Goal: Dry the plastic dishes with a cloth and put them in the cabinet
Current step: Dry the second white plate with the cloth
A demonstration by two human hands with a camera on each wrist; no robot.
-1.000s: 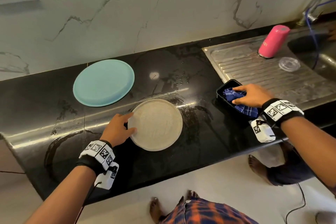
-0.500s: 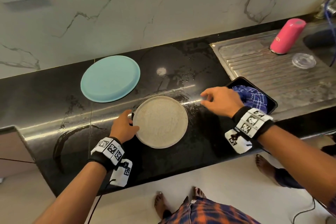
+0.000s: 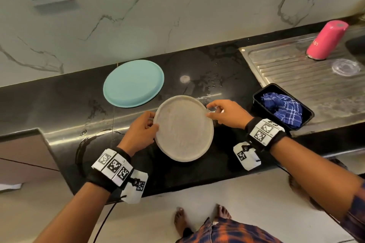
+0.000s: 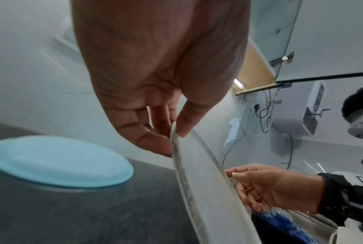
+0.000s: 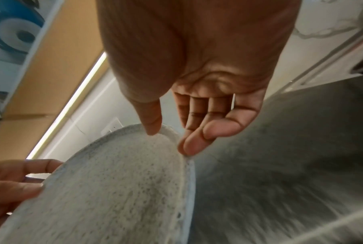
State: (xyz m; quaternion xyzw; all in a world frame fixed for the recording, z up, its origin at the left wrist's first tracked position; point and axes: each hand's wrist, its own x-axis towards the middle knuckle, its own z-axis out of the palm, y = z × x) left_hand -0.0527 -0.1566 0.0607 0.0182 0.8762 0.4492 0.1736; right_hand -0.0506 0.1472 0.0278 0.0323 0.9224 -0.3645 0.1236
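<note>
change: right hand (image 3: pixel 227 113) has left the blue checked cloth (image 3: pixel 282 110) in the black tray (image 3: pixel 258 94) and come to the speckled plate (image 3: pixel 183 128).
left hand (image 3: pixel 140 132): pinches the plate's left rim, thumb on top.
right hand: thumb and fingertips pinch its far right rim.
speckled plate: beige-grey, round, tilted above the black counter (image 3: pixel 49 104), just near of the teal plate (image 3: pixel 133 83).

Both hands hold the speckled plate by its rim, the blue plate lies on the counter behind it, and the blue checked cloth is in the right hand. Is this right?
One part is wrong. The cloth is not in the right hand; it lies in the black tray beside the sink, as the head view shows. Both hands do hold the speckled plate, left hand included, and the blue plate lies behind.
</note>
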